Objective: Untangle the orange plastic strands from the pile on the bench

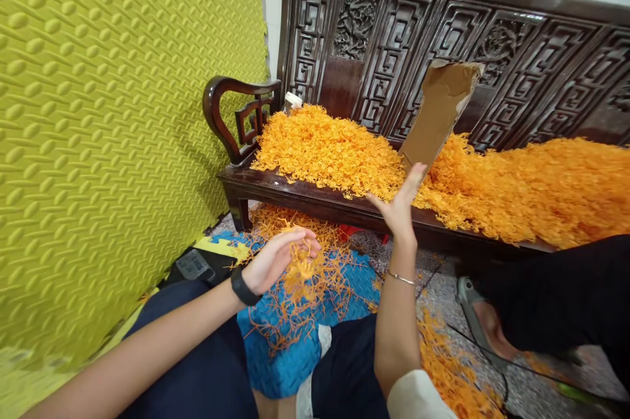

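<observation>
My left hand (281, 256), with a black band at the wrist, is curled around a small bunch of orange plastic pieces (301, 266). It hovers over thin, branching orange strips (319, 294) scattered on a blue mat. At the bench's front edge, my right hand (399, 210) is spread with thumb and fingers apart and nothing visible in it. Just beyond its fingertips is the lower end of a cardboard strip (436, 113); whether they touch I cannot tell. A heap of small orange pieces (325, 150) lies on the bench to the left of the cardboard.
The dark carved wooden bench (295, 192) carries a second orange heap (551, 189) on the right. A yellow textured mat (123, 110) stands along the left. Another person's foot (485, 327) is at right, near a black cable. Blue matting (280, 373) covers floor below me.
</observation>
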`<action>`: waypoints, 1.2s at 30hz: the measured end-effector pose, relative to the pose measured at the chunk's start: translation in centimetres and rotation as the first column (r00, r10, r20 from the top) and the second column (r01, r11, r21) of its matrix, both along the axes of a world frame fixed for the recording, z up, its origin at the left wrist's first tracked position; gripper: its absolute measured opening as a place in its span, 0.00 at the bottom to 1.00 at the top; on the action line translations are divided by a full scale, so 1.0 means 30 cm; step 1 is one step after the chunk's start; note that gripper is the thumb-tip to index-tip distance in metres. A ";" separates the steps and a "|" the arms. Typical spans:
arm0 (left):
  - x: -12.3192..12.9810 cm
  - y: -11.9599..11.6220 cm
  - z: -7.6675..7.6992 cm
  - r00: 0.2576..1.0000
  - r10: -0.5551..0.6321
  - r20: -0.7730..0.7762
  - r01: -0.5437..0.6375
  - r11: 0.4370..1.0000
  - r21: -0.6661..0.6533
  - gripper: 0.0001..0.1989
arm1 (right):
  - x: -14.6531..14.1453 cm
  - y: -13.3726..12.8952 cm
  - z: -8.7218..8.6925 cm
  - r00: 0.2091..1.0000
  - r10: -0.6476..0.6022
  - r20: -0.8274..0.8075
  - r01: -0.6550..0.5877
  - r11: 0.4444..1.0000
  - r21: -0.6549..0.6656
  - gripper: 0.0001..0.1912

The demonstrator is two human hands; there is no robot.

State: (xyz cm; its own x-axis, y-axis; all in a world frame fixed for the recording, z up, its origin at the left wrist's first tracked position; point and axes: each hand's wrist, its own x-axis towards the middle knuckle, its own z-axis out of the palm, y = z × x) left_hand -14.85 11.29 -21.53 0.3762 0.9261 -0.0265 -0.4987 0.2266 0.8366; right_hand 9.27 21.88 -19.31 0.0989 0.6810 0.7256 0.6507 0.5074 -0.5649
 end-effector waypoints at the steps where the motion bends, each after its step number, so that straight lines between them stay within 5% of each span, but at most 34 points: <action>1: 0.003 0.013 -0.001 1.000 0.011 0.027 -0.011 1.000 -0.006 0.11 | -0.018 0.023 -0.038 0.998 0.036 0.056 -0.034 0.998 -0.045 0.50; 6: 0.014 0.056 0.001 0.989 -0.013 0.146 0.010 1.000 0.020 0.15 | -0.123 -0.100 -0.217 0.900 0.273 -0.340 -0.361 0.904 -0.228 0.32; 10: 0.029 0.061 -0.002 0.982 -0.018 0.189 0.018 1.000 0.001 0.16 | -0.223 -0.276 -0.220 0.762 0.372 -0.530 -0.540 0.816 -0.204 0.18; 15: 0.047 0.039 0.003 0.990 -0.016 0.140 0.019 1.000 -0.022 0.19 | -0.291 -0.379 -0.135 0.856 0.401 -0.326 -0.466 0.872 -0.149 0.14; 18: 0.043 0.021 0.016 0.990 -0.039 0.138 0.042 0.999 -0.012 0.21 | -0.288 -0.389 -0.134 0.894 0.334 -0.299 -0.397 0.899 -0.184 0.17; 24: 0.030 -0.006 0.028 1.000 -0.001 -0.028 0.005 0.994 0.111 0.24 | -0.268 -0.404 -0.187 0.742 0.284 -0.607 -0.518 0.818 -0.250 0.12; 31: 0.043 -0.019 0.031 0.971 -0.051 -0.235 0.099 0.975 0.199 0.18 | -0.289 -0.436 -0.190 0.682 0.252 -0.687 -0.508 0.838 -0.197 0.10; 36: 0.048 -0.023 0.032 0.877 -0.013 -0.480 0.184 0.932 0.311 0.13 | -0.304 -0.447 -0.200 0.591 0.189 -0.784 -0.443 0.888 -0.120 0.09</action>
State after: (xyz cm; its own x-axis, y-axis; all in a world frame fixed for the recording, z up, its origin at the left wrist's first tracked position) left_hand -13.42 10.61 -20.58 0.4886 0.8683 0.0855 -0.0242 -0.0845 0.9961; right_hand 0.16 8.48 -25.32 0.2458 0.9272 0.2827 -0.2207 0.3375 -0.9151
